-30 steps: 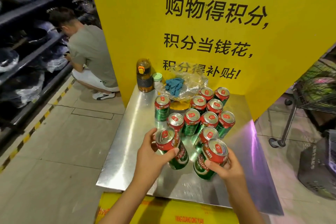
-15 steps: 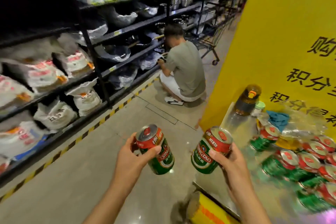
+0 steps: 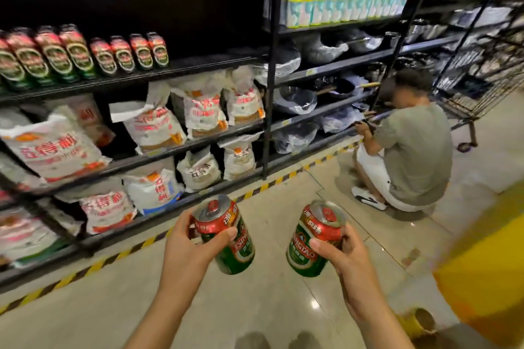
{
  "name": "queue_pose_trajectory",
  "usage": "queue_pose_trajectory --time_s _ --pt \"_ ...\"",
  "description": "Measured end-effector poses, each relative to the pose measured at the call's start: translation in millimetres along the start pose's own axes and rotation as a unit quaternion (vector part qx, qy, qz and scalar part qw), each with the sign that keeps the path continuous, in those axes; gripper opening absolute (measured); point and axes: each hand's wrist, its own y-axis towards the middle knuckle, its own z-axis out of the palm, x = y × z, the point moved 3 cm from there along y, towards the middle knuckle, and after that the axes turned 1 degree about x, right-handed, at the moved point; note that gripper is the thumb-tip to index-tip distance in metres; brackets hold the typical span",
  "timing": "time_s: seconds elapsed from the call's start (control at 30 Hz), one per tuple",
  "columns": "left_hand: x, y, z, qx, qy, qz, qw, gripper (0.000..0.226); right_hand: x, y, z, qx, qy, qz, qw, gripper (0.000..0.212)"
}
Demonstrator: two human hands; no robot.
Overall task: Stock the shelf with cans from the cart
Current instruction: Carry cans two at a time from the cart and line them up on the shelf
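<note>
Two cans in hand, both over the floor (image 3: 269,306) in front of the shelf (image 3: 127,76). Left hand (image 3: 190,246) grips the left can (image 3: 226,235), fingers (image 3: 224,235) clamped round its red top band, can tilted. Right hand (image 3: 346,258) grips the right can (image 3: 314,238), thumb across the green label, other fingers wrapped behind it, also tilted. The two cans are near each other, not touching. Shelf row of cans (image 3: 79,54) sits upper left, standing upright, above the white sacks (image 3: 153,127). A crouching person (image 3: 408,147) is at the next bay, right.
</note>
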Motion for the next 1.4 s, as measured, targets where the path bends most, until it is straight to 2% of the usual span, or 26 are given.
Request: queue_pose_trajectory --time_s 0.1,0.33,0.5,0.63,0.87,0.97,1.17,1.3,1.4 --pt "-4.7 35.5 1.3 -0.016 -0.002 0.001 1.0 0.056 6.2 44.3 12.6 0.014 -0.018 -0.002 1.0 0.082" --pt "-32.4 146.2 15.9 -0.047 -0.014 0.018 0.999 0.047 25.0 177.9 61.2 0.08 -0.037 -0.017 0.996 0.069" --pt "-46.7 222.4 11.2 -0.115 -0.005 0.016 0.993 0.05 38.6 269.4 104.8 0.146 -0.051 -0.02 0.988 0.081" --pt "-43.4 267.8 -3.4 -0.178 0.007 0.001 0.984 0.056 42.2 330.5 139.8 0.194 -0.05 -0.003 0.98 0.072" --pt "-42.6 346.1 -32.2 -0.244 0.032 -0.017 0.969 0.054 41.3 420.7 200.4 0.238 -0.056 0.01 0.97 0.078" --pt "-44.9 390.4 -38.7 -0.247 0.032 -0.013 0.968 0.055 42.2 459.6 221.3 0.25 -0.052 0.01 0.967 0.069" --pt "-50.1 502.9 -43.3 -0.222 0.003 -0.006 0.975 0.054 55.4 549.7 258.2 0.24 -0.063 0.026 0.968 0.085" --pt "-64.8 581.2 -38.9 -0.197 0.015 0.014 0.98 0.054 68.2 611.9 280.7 0.217 -0.067 0.012 0.974 0.071" --pt "-74.2 630.3 -30.7 -0.18 0.032 0.027 0.983 0.057 73.4 650.3 294.7 0.202 -0.07 0.01 0.977 0.077"
